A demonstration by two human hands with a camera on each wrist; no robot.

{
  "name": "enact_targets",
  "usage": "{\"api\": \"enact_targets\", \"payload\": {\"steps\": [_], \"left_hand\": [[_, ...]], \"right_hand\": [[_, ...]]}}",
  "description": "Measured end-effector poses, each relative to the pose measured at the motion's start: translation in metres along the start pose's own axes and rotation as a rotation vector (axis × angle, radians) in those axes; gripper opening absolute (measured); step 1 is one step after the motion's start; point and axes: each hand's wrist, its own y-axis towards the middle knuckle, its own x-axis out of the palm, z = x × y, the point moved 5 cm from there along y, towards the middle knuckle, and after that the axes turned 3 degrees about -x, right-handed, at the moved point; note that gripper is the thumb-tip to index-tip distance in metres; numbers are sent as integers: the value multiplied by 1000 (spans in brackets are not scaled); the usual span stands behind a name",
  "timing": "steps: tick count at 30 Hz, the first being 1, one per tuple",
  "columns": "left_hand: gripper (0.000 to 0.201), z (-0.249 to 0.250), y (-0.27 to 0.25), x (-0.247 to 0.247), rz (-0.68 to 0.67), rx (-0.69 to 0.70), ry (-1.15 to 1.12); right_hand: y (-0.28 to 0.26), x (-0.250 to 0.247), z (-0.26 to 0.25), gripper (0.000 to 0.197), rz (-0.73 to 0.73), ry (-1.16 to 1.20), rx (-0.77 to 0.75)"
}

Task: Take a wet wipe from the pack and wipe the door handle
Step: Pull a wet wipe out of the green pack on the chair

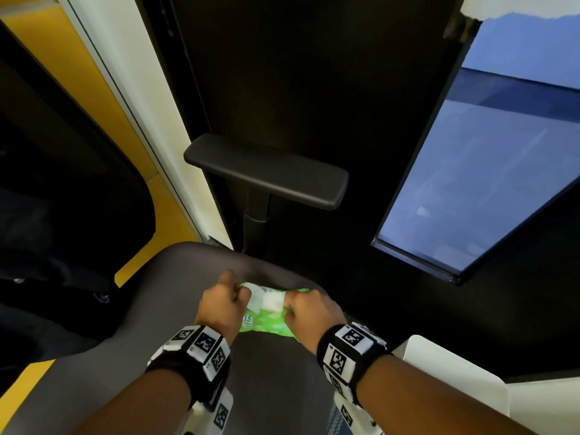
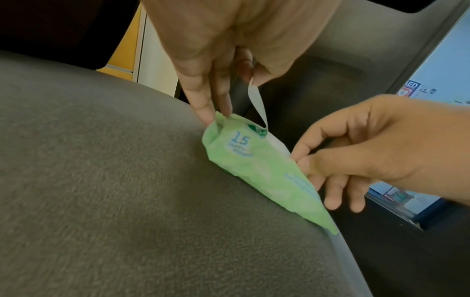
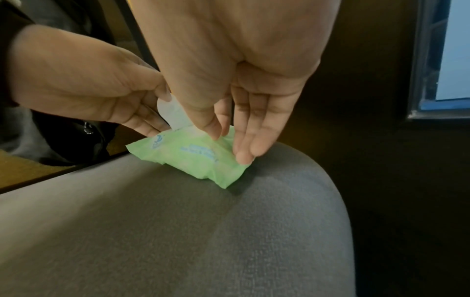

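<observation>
Green pack (image 1: 266, 324), between both hands, on seat (image 1: 266, 387)

Green wipe pack (image 2: 257, 170): blue "15" printed near its upper end, also readable in head view; smaller blue lines under it and along the side too blurred to read. Screen (image 2: 432, 112) at right edge: letters "ED" on a small sign, rest illegible.
</observation>
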Motion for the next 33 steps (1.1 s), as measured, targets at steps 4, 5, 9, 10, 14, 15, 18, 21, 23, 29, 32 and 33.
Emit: {"api": "enact_targets", "payload": {"steps": [4, 5, 9, 10, 14, 15, 18, 21, 23, 29, 32, 33], "left_hand": [[10, -3, -3, 0, 8, 8, -36], [10, -5, -3, 1, 9, 9, -44], [9, -7, -5, 3, 0, 15, -62], [9, -8, -5, 3, 2, 14, -67], [11, -10, -5, 2, 18, 16, -72], [11, -10, -5, 2, 19, 21, -71], [13, -11, -5, 3, 20, 27, -71], [13, -12, -4, 3, 22, 33, -68], [13, -13, -4, 4, 19, 36, -66], [13, -15, -5, 4, 17, 40, -60], [12, -14, -5, 4, 15, 49, -60], [12, -14, -5, 4, 17, 50, -61]], "right_hand": [[8, -4, -20, 20, 36, -114, -127], [9, -3, -25, 20, 32, -143, -155], [17, -1, -38, 22, -12, -252, -202], [19, 0, -39, 23, -25, -271, -202], [25, 3, -44, 23, -77, -298, -196], [26, 4, -46, 23, -85, -311, -204], [27, 5, -50, 21, -101, -361, -235], [28, 7, -53, 20, -116, -412, -267], [29, 8, -54, 19, -133, -433, -274], [33, 14, -52, 19, -147, -440, -257], [33, 20, -50, 22, -131, -425, -244], [34, 21, -48, 24, -125, -409, -230]]}}
